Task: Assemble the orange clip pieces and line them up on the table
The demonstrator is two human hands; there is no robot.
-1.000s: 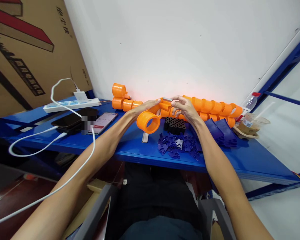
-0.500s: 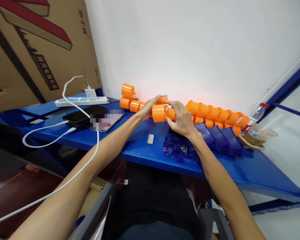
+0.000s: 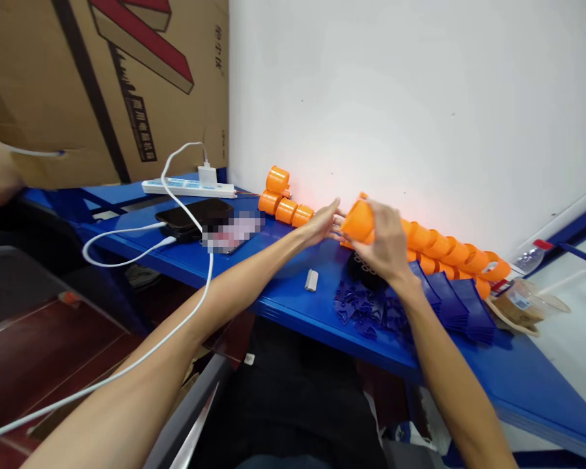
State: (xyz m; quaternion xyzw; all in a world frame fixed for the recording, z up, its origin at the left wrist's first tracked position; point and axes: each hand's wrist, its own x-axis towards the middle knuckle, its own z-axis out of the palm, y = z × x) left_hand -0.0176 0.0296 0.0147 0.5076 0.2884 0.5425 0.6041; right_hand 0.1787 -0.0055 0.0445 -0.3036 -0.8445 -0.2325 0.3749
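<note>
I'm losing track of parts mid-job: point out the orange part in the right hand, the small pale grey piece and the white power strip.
Orange part [image 3: 357,223]: head view, curved side.
Small pale grey piece [image 3: 311,281]: head view, mid-surface.
White power strip [image 3: 191,189]: head view, near mid-length.

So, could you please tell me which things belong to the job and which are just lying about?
Likely the job's:
orange part in the right hand
rowed orange parts
blue pieces
blue sheets

Apparently lying about:
phone
power strip
drink cup
bottle
</note>
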